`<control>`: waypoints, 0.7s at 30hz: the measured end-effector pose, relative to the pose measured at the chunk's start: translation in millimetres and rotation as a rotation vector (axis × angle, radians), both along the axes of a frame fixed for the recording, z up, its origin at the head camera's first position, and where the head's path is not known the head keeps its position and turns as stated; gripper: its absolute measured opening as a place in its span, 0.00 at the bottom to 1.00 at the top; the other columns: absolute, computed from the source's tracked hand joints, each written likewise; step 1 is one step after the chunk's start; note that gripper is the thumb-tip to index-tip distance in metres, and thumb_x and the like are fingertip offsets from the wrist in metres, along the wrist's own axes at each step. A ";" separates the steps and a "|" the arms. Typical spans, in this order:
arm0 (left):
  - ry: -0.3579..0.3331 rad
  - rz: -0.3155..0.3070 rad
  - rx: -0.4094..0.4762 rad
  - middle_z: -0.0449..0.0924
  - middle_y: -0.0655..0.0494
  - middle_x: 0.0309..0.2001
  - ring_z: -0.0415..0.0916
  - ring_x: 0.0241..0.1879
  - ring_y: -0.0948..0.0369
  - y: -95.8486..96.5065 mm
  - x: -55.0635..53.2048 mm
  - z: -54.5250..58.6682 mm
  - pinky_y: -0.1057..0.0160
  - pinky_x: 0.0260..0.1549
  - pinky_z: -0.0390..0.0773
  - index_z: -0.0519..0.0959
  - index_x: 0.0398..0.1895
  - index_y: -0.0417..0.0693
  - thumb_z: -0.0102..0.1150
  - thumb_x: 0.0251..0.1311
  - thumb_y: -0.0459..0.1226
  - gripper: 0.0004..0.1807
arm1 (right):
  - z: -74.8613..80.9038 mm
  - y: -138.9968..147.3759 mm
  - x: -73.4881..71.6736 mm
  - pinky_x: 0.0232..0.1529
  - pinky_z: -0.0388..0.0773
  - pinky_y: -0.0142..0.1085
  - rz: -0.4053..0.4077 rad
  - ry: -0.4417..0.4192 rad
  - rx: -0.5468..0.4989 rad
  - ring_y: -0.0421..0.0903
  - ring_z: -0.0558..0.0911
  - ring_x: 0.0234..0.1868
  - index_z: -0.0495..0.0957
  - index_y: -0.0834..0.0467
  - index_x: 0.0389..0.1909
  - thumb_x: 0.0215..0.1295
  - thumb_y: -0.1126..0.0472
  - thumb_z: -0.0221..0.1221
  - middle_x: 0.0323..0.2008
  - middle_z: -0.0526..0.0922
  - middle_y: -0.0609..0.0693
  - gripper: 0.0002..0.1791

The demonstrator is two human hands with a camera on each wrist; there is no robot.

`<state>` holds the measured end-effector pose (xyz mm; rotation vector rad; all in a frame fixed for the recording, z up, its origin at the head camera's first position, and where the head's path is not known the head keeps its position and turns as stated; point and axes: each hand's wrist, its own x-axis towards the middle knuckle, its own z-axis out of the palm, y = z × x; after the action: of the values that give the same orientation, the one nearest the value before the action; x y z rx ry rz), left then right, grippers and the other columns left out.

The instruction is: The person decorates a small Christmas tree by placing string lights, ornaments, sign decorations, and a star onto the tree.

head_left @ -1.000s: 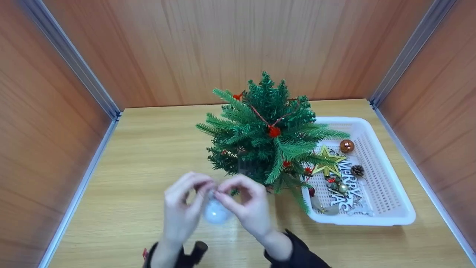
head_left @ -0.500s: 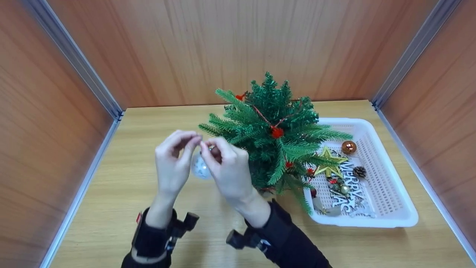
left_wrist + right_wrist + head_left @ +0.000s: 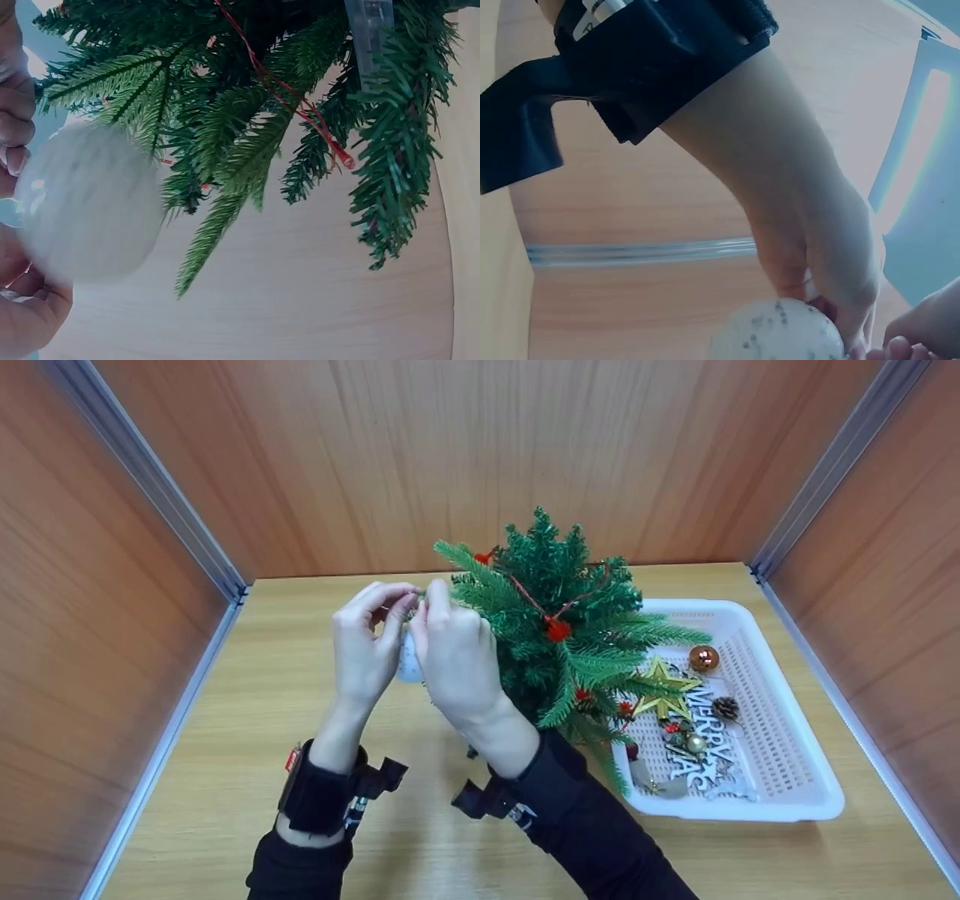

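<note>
Advancing farther, the left hand [image 3: 367,649] and right hand [image 3: 459,664] now pinch the bauble [image 3: 90,206] near its top. It hangs just beside the tree's [image 3: 546,555] left branches [image 3: 484,579], bringing ornament and foliage close together.

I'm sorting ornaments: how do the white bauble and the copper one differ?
The white bauble looks larger than the copper bauble. The white bauble is speckled, the copper bauble glossy. The white bauble is held up; the copper bauble lies in the basket. Both look round.
</note>
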<state>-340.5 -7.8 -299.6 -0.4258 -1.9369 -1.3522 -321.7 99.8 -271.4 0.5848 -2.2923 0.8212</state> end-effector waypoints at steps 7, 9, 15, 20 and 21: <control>-0.078 -0.063 -0.012 0.79 0.51 0.27 0.71 0.25 0.63 0.7 -5.8 0.5 0.70 0.22 0.69 0.81 0.30 0.35 0.57 0.54 0.28 0.04 | 0.6 -1.2 1.6 0.11 0.70 0.27 -0.094 -0.044 0.070 0.44 0.75 0.12 0.67 0.65 0.31 0.60 0.68 0.50 0.09 0.68 0.49 0.03; -0.111 -0.098 -0.022 0.79 0.51 0.27 0.71 0.25 0.65 0.7 -6.9 -1.2 0.71 0.23 0.69 0.81 0.30 0.35 0.56 0.53 0.26 0.05 | -0.6 -0.1 3.7 0.10 0.70 0.26 -0.110 -0.060 0.100 0.44 0.76 0.12 0.66 0.65 0.32 0.60 0.69 0.50 0.10 0.70 0.50 0.03; -0.157 -0.164 -0.038 0.79 0.49 0.28 0.71 0.24 0.64 -0.8 -5.1 -10.0 0.70 0.23 0.71 0.81 0.31 0.35 0.53 0.51 0.21 0.08 | -3.9 5.6 13.7 0.17 0.77 0.32 -0.111 -0.101 0.160 0.50 0.81 0.21 0.68 0.65 0.34 0.62 0.67 0.52 0.21 0.79 0.57 0.04; -0.116 -0.232 0.024 0.79 0.46 0.29 0.72 0.26 0.63 -2.5 -2.3 -18.1 0.71 0.23 0.71 0.80 0.32 0.32 0.52 0.51 0.19 0.09 | -13.7 14.4 25.1 0.19 0.78 0.34 -0.038 -0.062 0.103 0.51 0.81 0.23 0.69 0.65 0.36 0.61 0.66 0.53 0.24 0.79 0.57 0.06; -0.108 -0.243 0.036 0.79 0.45 0.29 0.72 0.26 0.63 -2.7 -1.6 -19.8 0.71 0.24 0.71 0.80 0.33 0.31 0.51 0.50 0.19 0.10 | -17.0 16.7 28.2 0.19 0.78 0.35 -0.017 -0.039 0.085 0.50 0.81 0.22 0.69 0.65 0.37 0.61 0.66 0.54 0.24 0.79 0.57 0.07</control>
<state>-342.1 -10.5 -319.4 -0.5971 -1.9941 -1.5910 -293.5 116.5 -288.4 0.5909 -2.3737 0.7366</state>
